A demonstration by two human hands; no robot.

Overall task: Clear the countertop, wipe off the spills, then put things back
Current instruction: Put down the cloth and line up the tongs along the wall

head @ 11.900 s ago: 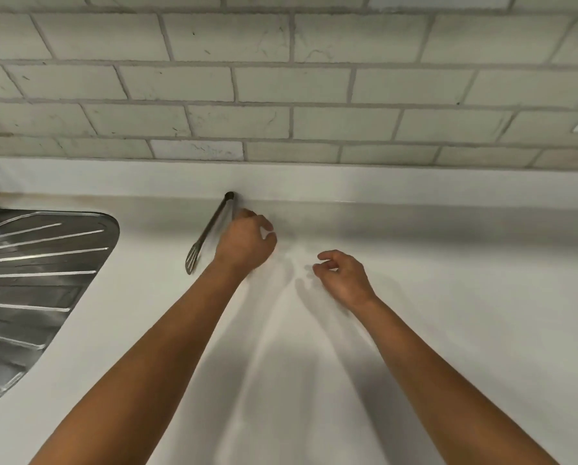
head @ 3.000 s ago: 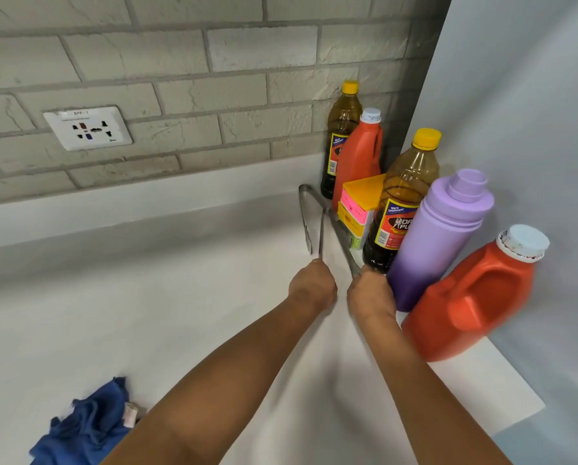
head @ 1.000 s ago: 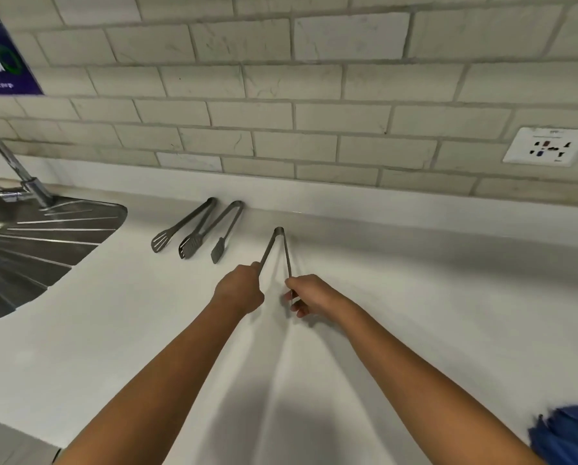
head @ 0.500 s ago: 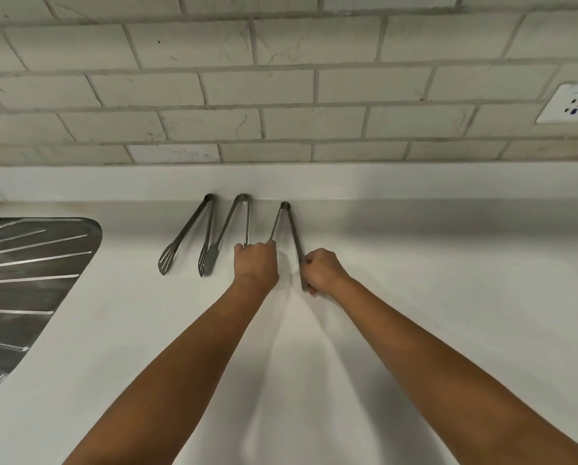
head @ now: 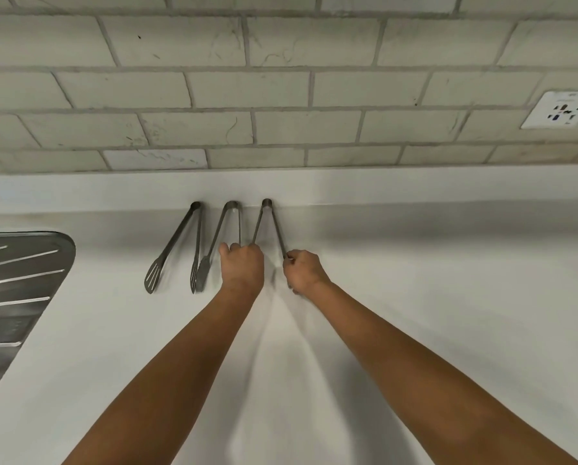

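Head view: a third pair of tongs (head: pixel 268 226) lies on the countertop (head: pixel 448 313) at 12 o'clock, hinge against the back ledge, just right of two other tongs (head: pixel 193 245). Left hand (head: pixel 242 266) is closed over one arm's tip, right hand (head: pixel 302 271) pinches the other, arms spread in a V. Judgement: thin steel, light, stiff but springy, slick; hold mid-arm, not at the tips.

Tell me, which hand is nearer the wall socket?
Right. The right hand is closer to the socket, which sits up and to its right on the tiled wall; the left hand lies farther left.
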